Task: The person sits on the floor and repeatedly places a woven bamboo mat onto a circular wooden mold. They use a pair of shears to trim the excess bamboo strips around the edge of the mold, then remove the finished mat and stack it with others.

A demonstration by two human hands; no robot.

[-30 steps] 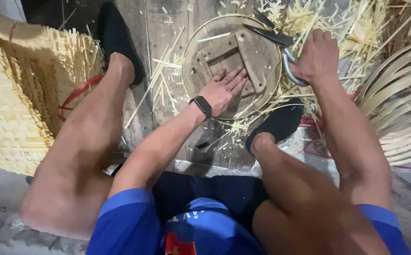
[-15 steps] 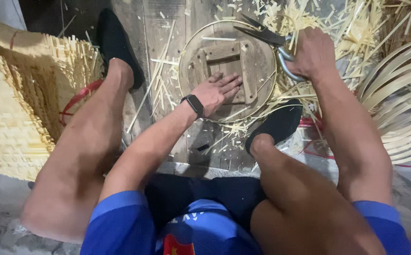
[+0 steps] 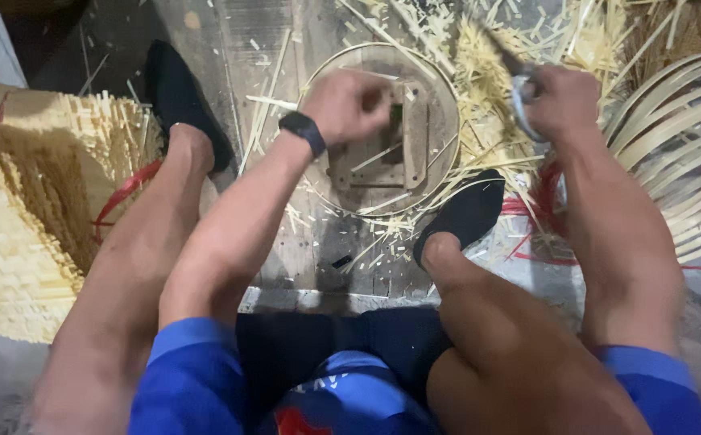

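Left hand (image 3: 349,103) has curled onto the wooden disc (image 3: 382,133) — right hand (image 3: 561,101) (gripping shears (image 3: 519,89)).

Woven mat (image 3: 12,242) (perhaps bamboo), strip coils (image 3: 680,153).

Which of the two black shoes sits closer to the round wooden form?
The black shoe on the right foot: its toe nearly touches the lower right rim of the round wooden form. The other black shoe, on the left foot, lies well off to the form's left.

Pale yellow bamboo strips (image 3: 519,48), black shoes (image 3: 467,213), blue shorts (image 3: 197,370).
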